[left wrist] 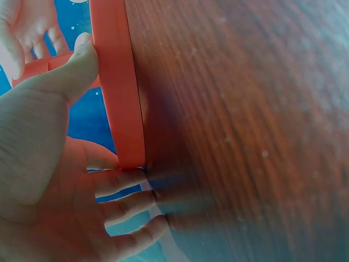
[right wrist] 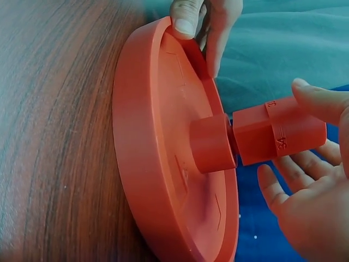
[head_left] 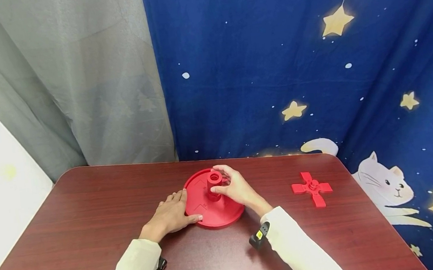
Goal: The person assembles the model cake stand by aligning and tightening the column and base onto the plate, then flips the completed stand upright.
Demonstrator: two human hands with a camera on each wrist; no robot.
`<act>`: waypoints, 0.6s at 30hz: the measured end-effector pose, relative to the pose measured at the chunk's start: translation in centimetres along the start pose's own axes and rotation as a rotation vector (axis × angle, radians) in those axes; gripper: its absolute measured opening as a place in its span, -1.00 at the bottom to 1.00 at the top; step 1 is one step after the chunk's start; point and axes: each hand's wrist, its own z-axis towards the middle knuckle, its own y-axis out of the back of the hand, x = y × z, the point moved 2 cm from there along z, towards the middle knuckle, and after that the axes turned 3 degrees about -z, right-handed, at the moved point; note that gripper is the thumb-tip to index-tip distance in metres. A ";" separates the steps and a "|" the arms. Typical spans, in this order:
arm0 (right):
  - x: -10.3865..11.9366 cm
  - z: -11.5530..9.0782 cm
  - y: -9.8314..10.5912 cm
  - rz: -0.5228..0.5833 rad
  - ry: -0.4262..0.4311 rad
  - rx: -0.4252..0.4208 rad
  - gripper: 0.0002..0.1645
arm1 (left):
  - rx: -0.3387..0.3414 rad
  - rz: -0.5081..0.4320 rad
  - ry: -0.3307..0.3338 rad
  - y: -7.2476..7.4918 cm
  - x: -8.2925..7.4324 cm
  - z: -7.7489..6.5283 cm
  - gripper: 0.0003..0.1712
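Note:
A round red dish-like base with a raised rim lies on the table, a short cylindrical post standing at its middle. Over the post sits a red hexagonal sleeve marked "34", its hollow top facing up; a narrower neck shows between the two. My right hand holds this sleeve, thumb on the near side and fingers on the far side. At the base's left, my left hand rests with fingers straight and spread along the rim, its thumb laid over the edge.
To the right on the brown table lies a red cross-shaped piece with a small stub at its centre. A grey curtain and a blue starry curtain hang behind the table's far edge.

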 end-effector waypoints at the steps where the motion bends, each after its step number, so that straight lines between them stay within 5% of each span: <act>1: 0.0 0.0 0.0 0.017 0.002 0.005 -0.26 | 0.000 0.000 0.001 0.0 0.0 0.0 0.20; 18: 0.0 0.0 0.1 -0.009 -0.010 -0.052 -0.40 | 0.002 0.009 0.002 0.1 -0.1 0.0 0.19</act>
